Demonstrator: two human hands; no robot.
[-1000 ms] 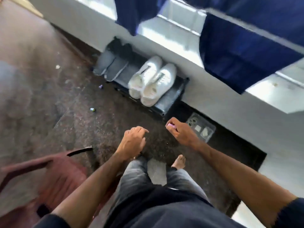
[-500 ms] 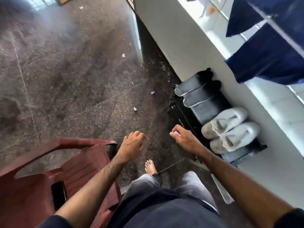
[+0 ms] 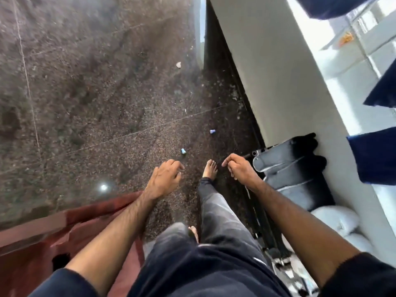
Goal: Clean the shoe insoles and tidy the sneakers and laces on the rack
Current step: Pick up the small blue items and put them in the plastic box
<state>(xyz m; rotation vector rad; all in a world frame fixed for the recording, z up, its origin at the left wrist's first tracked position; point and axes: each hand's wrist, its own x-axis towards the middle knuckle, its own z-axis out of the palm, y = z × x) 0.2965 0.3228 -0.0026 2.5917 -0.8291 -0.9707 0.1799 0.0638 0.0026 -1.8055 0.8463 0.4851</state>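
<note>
a red plastic chair (image 3: 38, 239) stood at the far left on the speckled floor (image 3: 96, 93), which carried three small scraps, two of them bluish. the left hand (image 3: 164, 179) hung over the floor with fingers loosely curled, holding nothing. the right hand (image 3: 239, 169) was more tightly curled, thumb against forefinger; whether it pinched anything could not be told. to the right of that hand, just beside it, lay two dark grey insoles (image 3: 278, 168) on the low black rack (image 3: 300, 189), their long axes running side by side from the floor edge toward the wall (image 3: 278, 82). nearer the person on the same rack sat two white sneakers (image 3: 338, 221), blurred. no laces were visible. the right hand was plainly the nearer, so i judged any reach for the insoles would go rightward from it.
</note>
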